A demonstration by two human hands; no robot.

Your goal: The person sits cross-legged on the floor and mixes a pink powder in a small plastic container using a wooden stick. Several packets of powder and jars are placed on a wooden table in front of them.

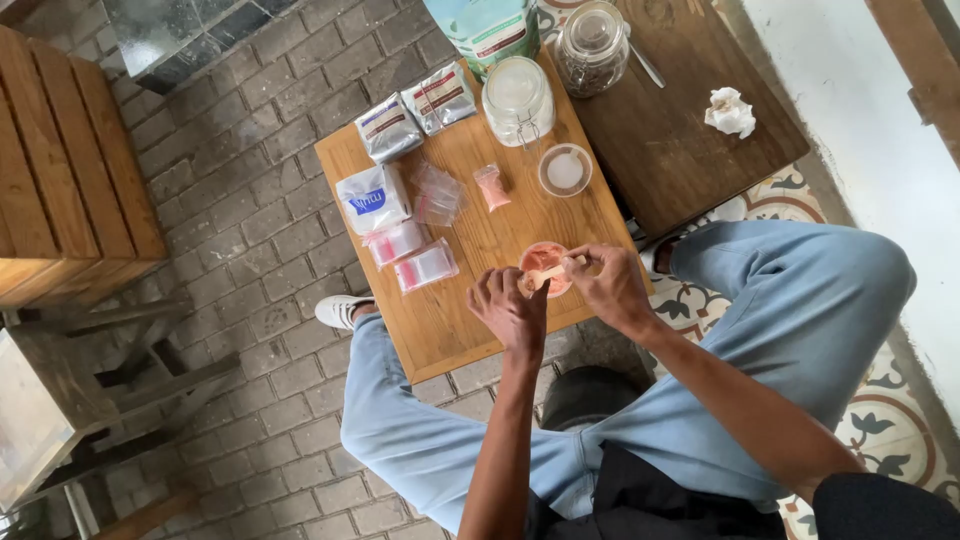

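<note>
A small round bowl of pink powder [541, 258] sits near the front edge of a low light wooden table [440, 320]. My left hand [508, 308] rests against the bowl's near side, fingers curled on its rim. My right hand [607, 284] pinches a small wooden spoon [549, 274] whose scoop lies over the bowl. Whether the spoon carries powder cannot be made out.
On the table stand small zip bags [425, 265], a filled pink sachet [491, 186], two silver packets [389, 127], a white pouch [372, 199], a glass jar [517, 98] and its lid [565, 169]. A darker table [690, 150] holds another jar [592, 45] and crumpled tissue [730, 111].
</note>
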